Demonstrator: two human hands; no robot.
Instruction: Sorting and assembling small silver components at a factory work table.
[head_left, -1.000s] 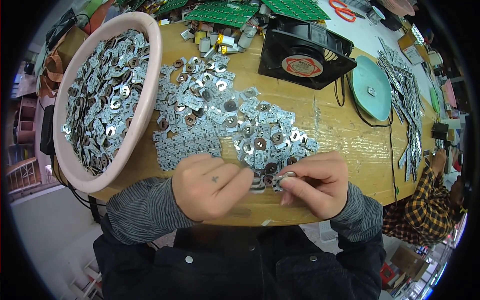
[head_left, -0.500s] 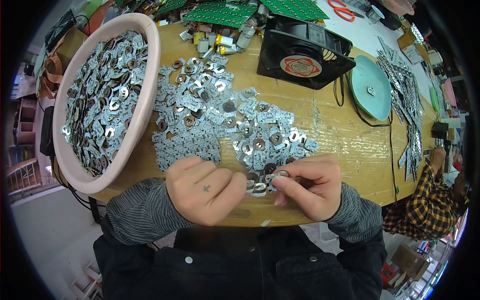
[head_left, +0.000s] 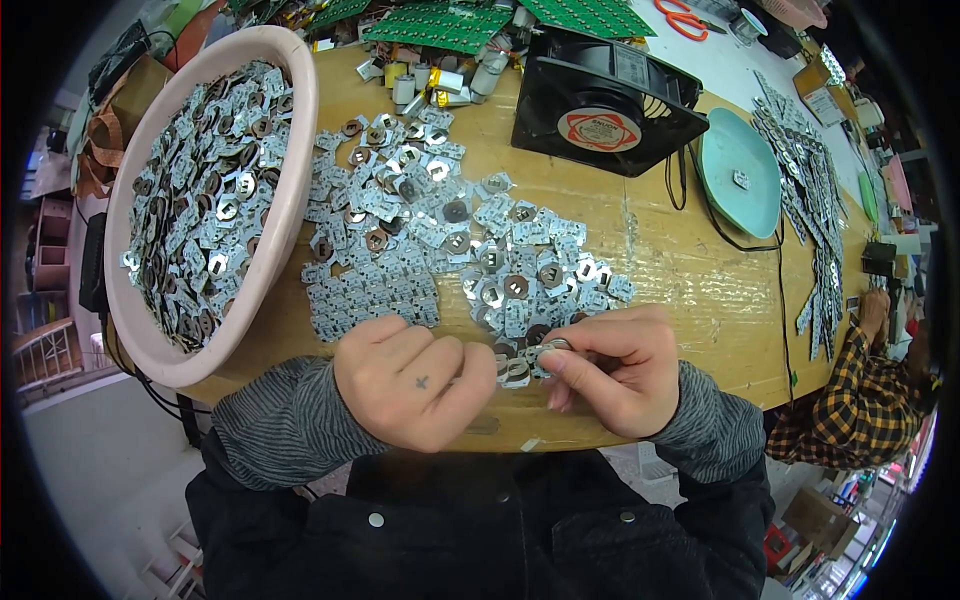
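My left hand (head_left: 415, 385) is closed, fingers curled inward, near the table's front edge. A short row of small circuit boards with shiny metal clips (head_left: 514, 371) sticks out at its fingertips; the rest of the row is hidden by the hand. Close on the right, my right hand (head_left: 622, 375) pinches a small circuit board with a round metal part (head_left: 553, 346) between thumb and forefinger. The two hands nearly meet. Just beyond them spreads a pile of loose small circuit boards (head_left: 535, 255), some with round brown or silver faces. Left of it lie unseparated board panels (head_left: 372, 295).
A big pink basin (head_left: 298, 190) full of similar boards stands at left. Farther back are a black fan (head_left: 607, 100), green circuit panels (head_left: 440, 25) and small cylindrical parts (head_left: 490, 72). A turquoise tray (head_left: 735, 200) and metal strips (head_left: 815, 220) lie right, near another person's checked sleeve (head_left: 850, 400).
My left hand has turned slightly and shifted a little to the right. The right hand's pinch has edged left, and the row of boards between the hands has tilted. The piles look the same.
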